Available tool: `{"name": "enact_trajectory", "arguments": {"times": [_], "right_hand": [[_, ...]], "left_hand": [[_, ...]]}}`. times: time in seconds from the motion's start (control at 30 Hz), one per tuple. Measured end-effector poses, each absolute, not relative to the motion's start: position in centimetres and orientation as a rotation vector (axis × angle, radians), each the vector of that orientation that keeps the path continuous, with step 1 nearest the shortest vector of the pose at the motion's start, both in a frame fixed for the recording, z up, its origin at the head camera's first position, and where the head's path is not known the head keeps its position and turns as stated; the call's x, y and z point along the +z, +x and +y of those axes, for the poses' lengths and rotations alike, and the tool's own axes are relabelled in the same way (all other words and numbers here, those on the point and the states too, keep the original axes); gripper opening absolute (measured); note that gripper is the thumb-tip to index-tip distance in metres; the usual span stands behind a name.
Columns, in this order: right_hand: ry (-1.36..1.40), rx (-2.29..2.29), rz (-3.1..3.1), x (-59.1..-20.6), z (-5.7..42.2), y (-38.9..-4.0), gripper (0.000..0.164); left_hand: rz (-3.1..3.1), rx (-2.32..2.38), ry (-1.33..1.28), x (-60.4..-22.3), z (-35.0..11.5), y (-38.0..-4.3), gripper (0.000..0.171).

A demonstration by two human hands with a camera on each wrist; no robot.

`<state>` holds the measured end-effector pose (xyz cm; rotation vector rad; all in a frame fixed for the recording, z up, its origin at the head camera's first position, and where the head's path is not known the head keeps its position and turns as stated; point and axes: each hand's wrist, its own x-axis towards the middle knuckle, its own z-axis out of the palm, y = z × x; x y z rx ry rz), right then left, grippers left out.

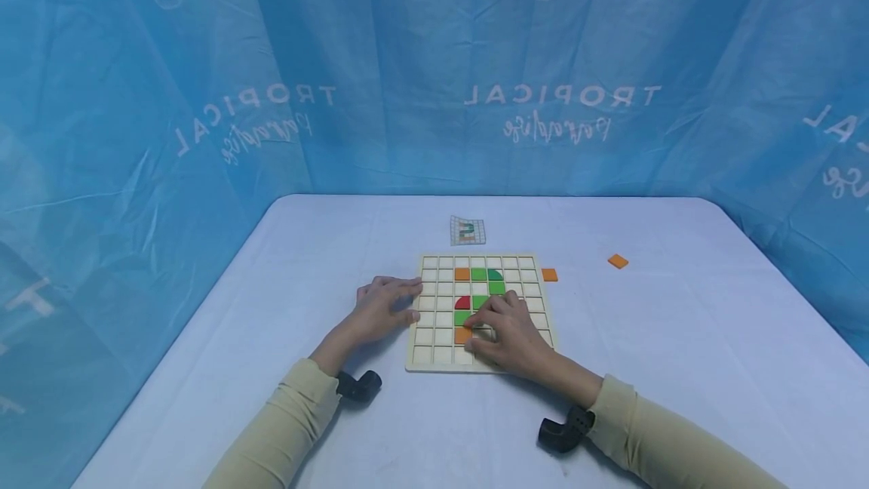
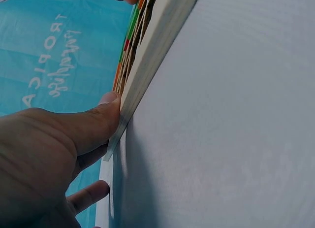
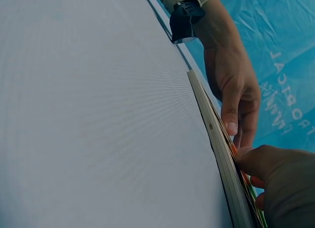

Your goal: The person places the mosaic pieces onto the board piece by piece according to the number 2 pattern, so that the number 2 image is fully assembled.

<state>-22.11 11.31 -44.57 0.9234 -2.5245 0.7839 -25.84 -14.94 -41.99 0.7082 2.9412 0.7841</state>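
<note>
A pale wooden grid board (image 1: 428,355) lies on the table with coloured tiles in some of its cells. My right hand (image 1: 512,334) is over the board's lower middle, thumb and forefinger at an orange square tile (image 1: 462,336), which they appear to pinch; the fingers partly cover the nearby cells. Just above it sit a green square (image 1: 462,318) and a red quarter-round tile (image 1: 463,302). My left hand (image 1: 382,310) rests at the board's left edge, thumb and fingertips touching the rim. In the left wrist view, the left thumb (image 2: 101,120) lies against the board's side.
Beyond the board lies a small printed pattern card (image 1: 468,231). One loose orange tile (image 1: 550,275) is by the board's right edge, and another orange tile (image 1: 618,261) lies farther right on the white tabletop (image 1: 679,338). A blue curtain (image 1: 421,149) surrounds the table.
</note>
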Motion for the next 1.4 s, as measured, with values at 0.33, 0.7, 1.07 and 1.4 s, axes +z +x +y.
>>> {"name": "enact_trajectory", "arguments": {"times": [0.33,0.7,1.07,1.4], "right_hand": [[0.909,0.872,-2.497,-44.3,11.5,-22.1,0.027],[0.787,0.917,-2.482,-42.8,15.4,-24.1,0.028],[0.503,0.933,-2.662,-43.0,20.7,-27.3,0.036],[0.418,0.835,-2.749,-43.5,23.4,-29.4,0.037]], "left_hand": [[2.94,0.791,0.696,-42.1,-14.9,-25.9,0.053],[2.946,0.766,0.679,-41.8,-14.7,-25.8,0.054],[2.941,0.759,0.627,-41.9,-14.7,-25.7,0.053],[2.939,0.782,0.66,-41.9,-14.7,-25.8,0.053]]}}
